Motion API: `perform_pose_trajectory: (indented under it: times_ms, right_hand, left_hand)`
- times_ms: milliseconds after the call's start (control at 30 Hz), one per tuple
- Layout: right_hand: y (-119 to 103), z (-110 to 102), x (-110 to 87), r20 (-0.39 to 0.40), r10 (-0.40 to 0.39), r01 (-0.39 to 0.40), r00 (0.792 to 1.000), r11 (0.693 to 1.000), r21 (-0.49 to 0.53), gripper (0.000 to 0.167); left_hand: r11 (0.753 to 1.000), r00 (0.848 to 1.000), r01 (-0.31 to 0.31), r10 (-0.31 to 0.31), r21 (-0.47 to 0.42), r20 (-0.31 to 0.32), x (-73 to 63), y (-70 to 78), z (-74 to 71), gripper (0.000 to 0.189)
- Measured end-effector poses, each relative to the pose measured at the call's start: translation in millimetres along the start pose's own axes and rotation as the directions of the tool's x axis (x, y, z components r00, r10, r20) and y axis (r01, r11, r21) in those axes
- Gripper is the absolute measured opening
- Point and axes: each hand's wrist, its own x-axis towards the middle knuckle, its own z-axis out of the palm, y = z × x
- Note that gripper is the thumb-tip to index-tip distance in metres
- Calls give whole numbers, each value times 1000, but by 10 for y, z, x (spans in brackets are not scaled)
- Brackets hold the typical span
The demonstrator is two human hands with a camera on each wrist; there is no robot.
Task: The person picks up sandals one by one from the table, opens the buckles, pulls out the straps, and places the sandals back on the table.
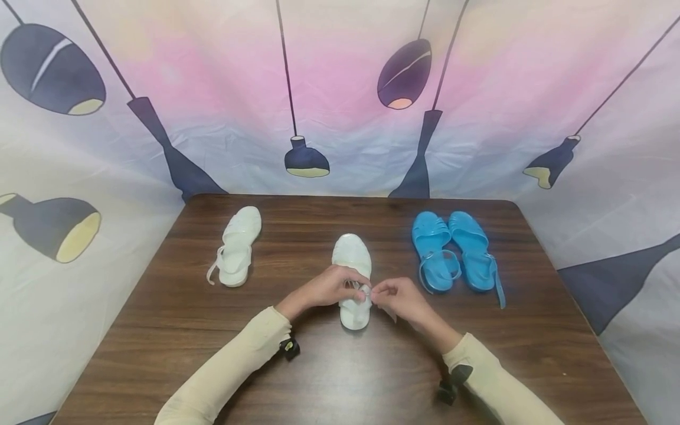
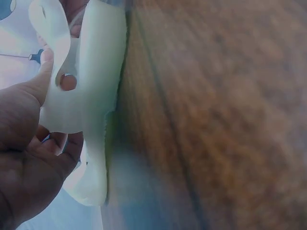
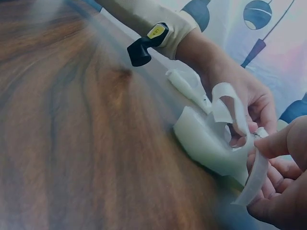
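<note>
A white sandal (image 1: pixel 353 251) stands on its sole in the middle of the table (image 1: pixel 345 383), toe to the far side and heel to the near side, which puts its ankle strap (image 3: pixel 259 175) within easy reach of both hands. The left hand (image 1: pixel 326 286) comes over from the left, its thumb and fingers narrowed around the strap by the heel, probably to keep the sandal from sliding. The right hand (image 1: pixel 404 298) pinches the strap from the right, thumb against fingers, with the loose end hanging below; this grip seems suited to guiding a thin, bendy band. Whether the strap is fastened I cannot tell, as the fingers cover the spot.

The other white sandal (image 1: pixel 241 230) lies apart at far left, its strap trailing left. At far right, a left blue sandal (image 1: pixel 429 230) and a right blue sandal (image 1: pixel 467 230) sit side by side, apparently kept together as a pair.
</note>
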Motion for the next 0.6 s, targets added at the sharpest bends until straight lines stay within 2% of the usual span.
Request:
perform_pose_trajectory:
  times_ms: [267,467,600]
  right_hand:
    - [-42,-15,23,31,10,-12,999,999,39,20]
    - [3,-57,-19,41,40,-40,998,999,-2,26]
    - [37,-75,-37,22,18,-17,1000,999,-41,23]
  left_hand:
    - [999,1000,27,-28,19,1,4,-2,2,32]
    - [1000,1000,17,-16,12,-13,1,-32,22,32]
    - [1000,1000,-2,2,18,-26,-12,-27,8,33]
